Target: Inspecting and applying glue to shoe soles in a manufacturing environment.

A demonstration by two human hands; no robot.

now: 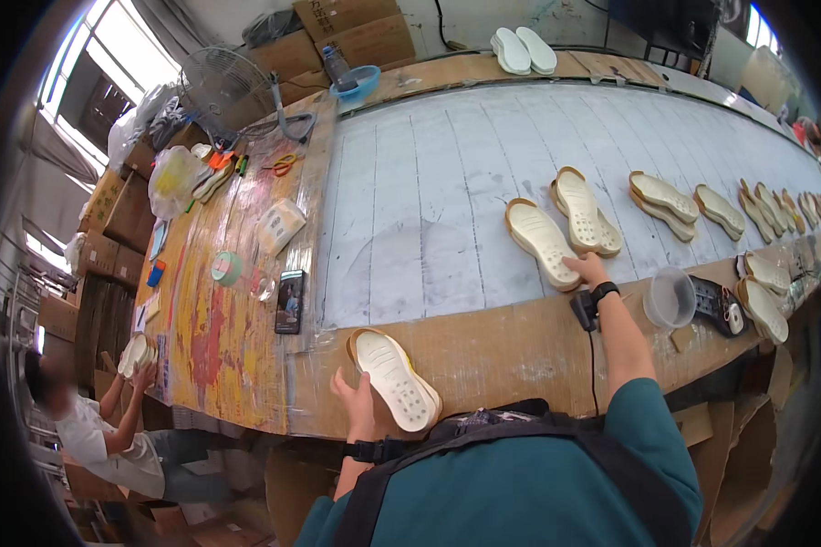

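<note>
Cream shoe soles with tan rims lie on the table. My right hand (pixel 588 270) is closed on the near end of one sole (pixel 540 239), thumb on top, at the front edge of the white surface. Just beyond it sits a stacked pair of soles (pixel 582 205). Close to my body, another sole (pixel 394 378), with what looks like a second one under it, rests on the brown table edge. My left hand (pixel 354 401) is beside its left edge, fingers spread, thumb close to the sole; whether it touches is hard to tell.
More soles (pixel 664 202) run in a row to the right. A clear plastic tub (pixel 669 297) and a black device (pixel 584 310) with a cable sit right of centre. Left are a phone (pixel 289 302), tape roll (pixel 227 267) and scissors (pixel 285 164). A co-worker (pixel 109 419) holds soles at far left.
</note>
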